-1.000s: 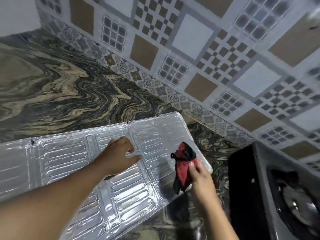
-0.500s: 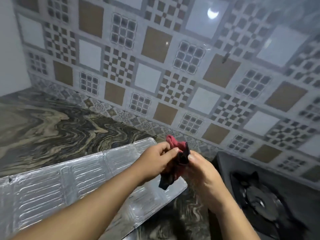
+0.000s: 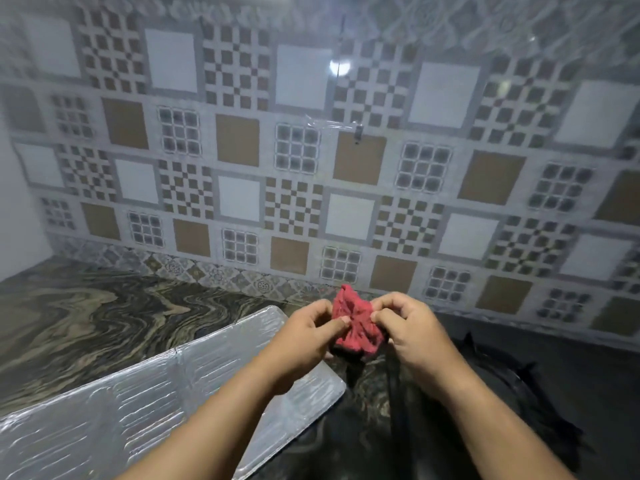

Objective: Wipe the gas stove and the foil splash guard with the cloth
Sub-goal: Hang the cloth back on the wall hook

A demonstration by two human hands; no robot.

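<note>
A crumpled red cloth [image 3: 355, 323] is held up in front of me above the counter. My left hand [image 3: 304, 336] pinches its left side and my right hand [image 3: 412, 329] pinches its right side. The silver foil splash guard [image 3: 131, 410] lies flat on the marbled counter at the lower left, partly under my left forearm. The black gas stove [image 3: 540, 382] sits at the lower right, dark and blurred, with my right forearm across it.
A patterned tile wall [image 3: 311, 150] fills the upper view, with a small hook [image 3: 357, 133] taped near its middle. The dark swirled counter [image 3: 104, 317] stretches to the left as far as a white side wall [image 3: 14, 220].
My left hand left the foil guard and joined my right hand on the cloth. Both hands lifted the cloth and now spread it. My view tilted up toward the wall.
</note>
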